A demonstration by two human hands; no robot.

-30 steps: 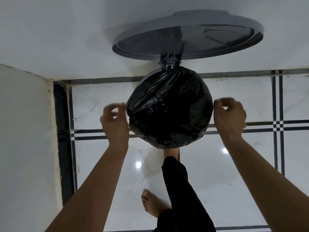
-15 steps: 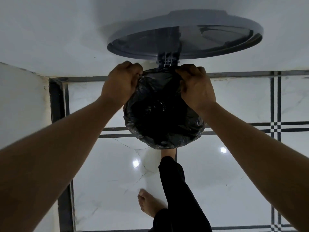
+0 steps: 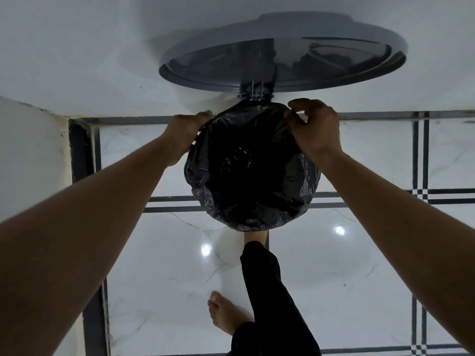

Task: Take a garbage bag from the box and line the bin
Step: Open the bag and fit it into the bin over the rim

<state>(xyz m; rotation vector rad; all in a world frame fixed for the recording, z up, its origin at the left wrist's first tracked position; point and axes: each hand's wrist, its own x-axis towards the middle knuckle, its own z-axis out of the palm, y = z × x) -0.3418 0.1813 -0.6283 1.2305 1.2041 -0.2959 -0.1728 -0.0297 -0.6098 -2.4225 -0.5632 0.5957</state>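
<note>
My left hand [image 3: 183,133] pinches the far left edge of the crinkly black plastic garbage bag [image 3: 253,173]. The bag covers the top of the round bin on the white tiled floor [image 3: 334,278]. My right hand [image 3: 317,129] pinches its far right edge. The round grey lid [image 3: 282,51] stands open behind.

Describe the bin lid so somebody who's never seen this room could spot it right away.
Start at the white wall above the tiled floor. The round grey plastic lid stands open against it, hinged just above the black garbage bag. It is the only large grey disc, unlike the crinkled bag below.
</note>
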